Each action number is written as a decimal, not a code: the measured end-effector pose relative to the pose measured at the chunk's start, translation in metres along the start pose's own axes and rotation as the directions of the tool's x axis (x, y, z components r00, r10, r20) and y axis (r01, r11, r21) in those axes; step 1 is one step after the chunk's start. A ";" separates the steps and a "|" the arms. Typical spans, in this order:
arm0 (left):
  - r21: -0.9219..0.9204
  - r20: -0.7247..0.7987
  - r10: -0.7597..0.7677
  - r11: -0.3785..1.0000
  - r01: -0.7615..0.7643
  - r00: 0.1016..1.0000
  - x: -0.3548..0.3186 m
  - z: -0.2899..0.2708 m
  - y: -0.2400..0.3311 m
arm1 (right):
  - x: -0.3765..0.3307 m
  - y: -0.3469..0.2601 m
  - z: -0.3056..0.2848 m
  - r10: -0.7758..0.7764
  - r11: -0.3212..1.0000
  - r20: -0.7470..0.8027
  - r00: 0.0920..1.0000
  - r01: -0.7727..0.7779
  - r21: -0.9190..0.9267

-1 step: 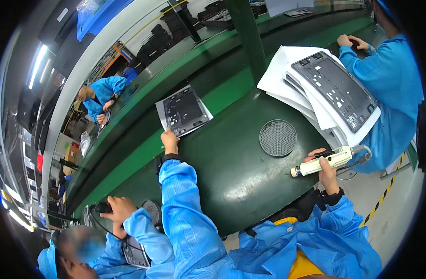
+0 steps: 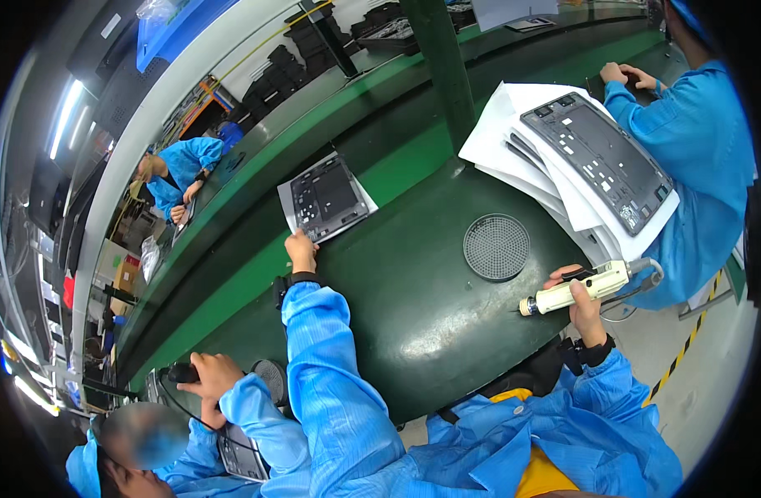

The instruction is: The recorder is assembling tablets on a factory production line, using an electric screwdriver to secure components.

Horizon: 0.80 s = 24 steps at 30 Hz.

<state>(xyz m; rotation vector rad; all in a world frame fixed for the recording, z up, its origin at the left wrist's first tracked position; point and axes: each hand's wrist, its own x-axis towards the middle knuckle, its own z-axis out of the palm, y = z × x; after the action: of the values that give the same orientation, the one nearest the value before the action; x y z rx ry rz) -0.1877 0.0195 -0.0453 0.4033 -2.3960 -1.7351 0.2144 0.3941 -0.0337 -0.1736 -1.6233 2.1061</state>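
Note:
My left hand [image 2: 301, 251] reaches far across the bench. Its fingers close on the near corner of a black laptop cover [image 2: 326, 199], which lies on a white sheet [image 2: 368, 199] at the far edge of the bench. My right hand [image 2: 585, 307] is wrapped round a cream electric screwdriver [image 2: 580, 289] above the bench's right edge. The screwdriver lies nearly level, its tip pointing left and its cable leaving on the right. Between my hands, further right, sits a round dark tray [image 2: 497, 247] with a grid of small holes.
A stack of white sheets [image 2: 501, 137] with another black laptop cover [image 2: 600, 162] on top stands at the right. A green post [image 2: 439, 70] rises behind the green bench [image 2: 397, 290]. At lower left a co-worker's hand [image 2: 210, 378] holds a dark tool. Another person [image 2: 687, 133] sits right.

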 end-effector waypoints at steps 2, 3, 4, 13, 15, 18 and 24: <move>0.003 0.005 -0.040 0.999 0.040 0.999 0.011 0.003 0.003 | 0.001 0.002 0.000 -0.001 1.000 -0.038 0.999 0.001 -0.005; 0.035 -0.012 -0.044 0.998 0.044 0.999 0.008 0.001 0.005 | -0.003 0.003 -0.001 0.006 1.000 -0.068 0.998 -0.007 -0.003; -0.002 -0.035 -0.014 1.000 0.014 0.999 0.004 -0.002 0.007 | -0.001 0.005 -0.004 0.023 1.000 -0.068 0.997 -0.021 0.023; -0.240 -0.117 0.364 0.892 -0.382 0.924 -0.115 -0.034 -0.035 | 0.016 0.013 -0.001 0.041 0.984 -0.111 0.993 -0.021 0.175; -0.254 -0.071 0.372 0.891 -0.377 0.926 -0.154 -0.051 -0.016 | 0.015 0.003 0.000 -0.022 1.000 0.030 0.999 0.021 0.013; -0.268 -0.096 0.371 0.884 -0.383 0.924 -0.180 -0.048 -0.017 | 0.014 0.007 -0.001 -0.138 0.990 0.105 0.985 0.140 -0.008; -0.203 -0.051 0.406 0.890 -0.408 0.912 -0.218 -0.039 -0.017 | 0.015 0.006 -0.005 -0.291 0.957 0.066 0.955 0.291 0.004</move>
<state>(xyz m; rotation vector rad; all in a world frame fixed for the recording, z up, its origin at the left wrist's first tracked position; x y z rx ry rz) 0.0331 0.0458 -0.0417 -0.1181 -2.0665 -1.7498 0.2014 0.4042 -0.0376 0.1289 -1.5837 1.8989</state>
